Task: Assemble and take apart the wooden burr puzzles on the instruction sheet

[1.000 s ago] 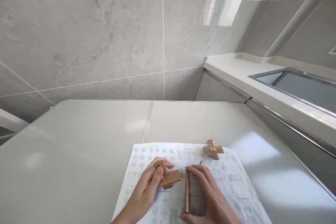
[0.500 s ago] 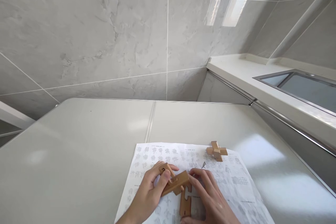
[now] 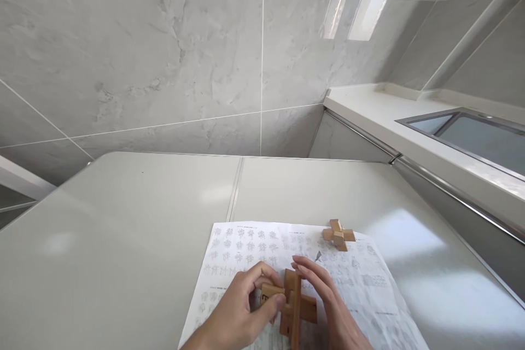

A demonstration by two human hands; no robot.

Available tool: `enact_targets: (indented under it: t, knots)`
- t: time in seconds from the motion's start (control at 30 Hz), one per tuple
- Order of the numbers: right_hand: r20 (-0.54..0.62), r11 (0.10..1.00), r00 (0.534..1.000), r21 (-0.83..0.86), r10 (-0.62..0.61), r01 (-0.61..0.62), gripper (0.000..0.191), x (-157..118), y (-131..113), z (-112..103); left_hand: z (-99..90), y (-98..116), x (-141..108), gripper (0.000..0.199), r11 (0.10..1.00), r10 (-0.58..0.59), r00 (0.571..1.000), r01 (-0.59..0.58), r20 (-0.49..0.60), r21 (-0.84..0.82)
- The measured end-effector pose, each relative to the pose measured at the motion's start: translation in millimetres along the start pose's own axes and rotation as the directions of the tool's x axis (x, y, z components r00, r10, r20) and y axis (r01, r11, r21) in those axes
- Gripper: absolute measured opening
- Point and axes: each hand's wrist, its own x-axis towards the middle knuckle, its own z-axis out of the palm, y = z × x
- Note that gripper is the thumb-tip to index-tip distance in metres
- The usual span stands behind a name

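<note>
Low in the head view, my left hand (image 3: 246, 309) pinches a notched wooden piece (image 3: 268, 292) marked with a dark character. That piece meets a group of crossed wooden pieces (image 3: 296, 311), one of them long and pointing toward me. My right hand (image 3: 328, 298) lies along the right side of this group, fingers extended, its fingertips at the far end; its thumb is hidden. Beneath both hands is a printed paper sheet (image 3: 246, 251) with rows of small drawings. An assembled wooden cross-shaped puzzle (image 3: 338, 235) rests near the sheet's far right edge.
The sheet lies on a pale table (image 3: 164, 213) with a seam across it. Behind stands a grey tiled wall (image 3: 164, 54). To the right is a white counter (image 3: 369, 112) with a sink (image 3: 479, 131). A small dark-grey shape (image 3: 318, 256) shows on the sheet.
The long wooden piece has turned from slanting to pointing toward me and now lies across the notched piece below. My left hand has shifted right with the marked piece; my right fingers have straightened.
</note>
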Motion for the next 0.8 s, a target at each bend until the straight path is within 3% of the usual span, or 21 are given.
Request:
enact_targets:
  t: [0.2, 0.53, 0.67, 0.8]
  knots:
    - [-0.012, 0.999, 1.0, -0.039, 0.025, -0.026, 0.107, -3, -6, 1, -1.2, 2, 0, 0.034, 1.0, 0.009, 1.0, -0.009, 0.019, -0.008]
    - [-0.032, 1.0, 0.999, 0.003, 0.008, -0.008, 0.105, 1, -5, -11, -13.8, -1, 2, 0.039, 0.996, 0.043, 0.998, -0.039, 0.04, -0.084]
    - [-0.152, 0.999, 0.987, 0.002, 0.043, -0.043, 0.096, 5, -5, -20, -33.2, 0, 2, 0.038, 0.98, 0.083, 0.994, -0.094, -0.071, -0.176]
    - [-0.156, 0.996, 0.986, -0.059, 0.061, -0.07, 0.094, 11, -3, -27, -40.1, 3, 3, 0.038, 0.996, 0.06, 0.959, -0.077, -0.277, -0.051]
